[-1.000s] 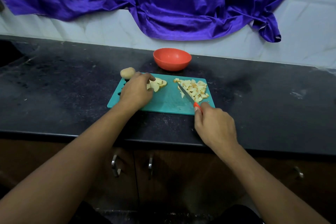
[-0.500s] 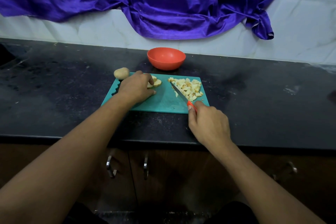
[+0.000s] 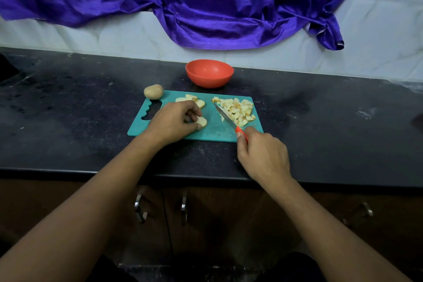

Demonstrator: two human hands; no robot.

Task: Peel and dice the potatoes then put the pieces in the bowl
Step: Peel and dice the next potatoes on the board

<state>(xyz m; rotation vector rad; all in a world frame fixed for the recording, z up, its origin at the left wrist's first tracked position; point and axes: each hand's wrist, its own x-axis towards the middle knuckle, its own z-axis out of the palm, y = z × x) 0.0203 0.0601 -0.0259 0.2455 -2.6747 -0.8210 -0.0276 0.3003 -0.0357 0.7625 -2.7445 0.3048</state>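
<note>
A teal cutting board (image 3: 212, 129) lies on the black counter. My left hand (image 3: 175, 121) pinches a potato slice (image 3: 202, 122) near the board's middle. More slices (image 3: 191, 100) lie behind that hand. A pile of diced potato (image 3: 239, 109) covers the board's right side. My right hand (image 3: 263, 154) grips a knife by its red handle (image 3: 240, 131), and the blade (image 3: 225, 117) points up-left along the left edge of the dice. A whole unpeeled potato (image 3: 153, 91) sits at the board's far left corner. The red bowl (image 3: 209, 73) stands empty behind the board.
Purple cloth (image 3: 206, 7) hangs on the white wall above the counter. Below the counter's front edge (image 3: 68, 170) are dark cabinet doors with metal handles (image 3: 139, 210). The board's grip slot (image 3: 152, 110) is at its left end.
My left hand has pulled one slice away from the slices at the back, toward me and the board's middle. The knife and right hand have stayed beside the dice.
</note>
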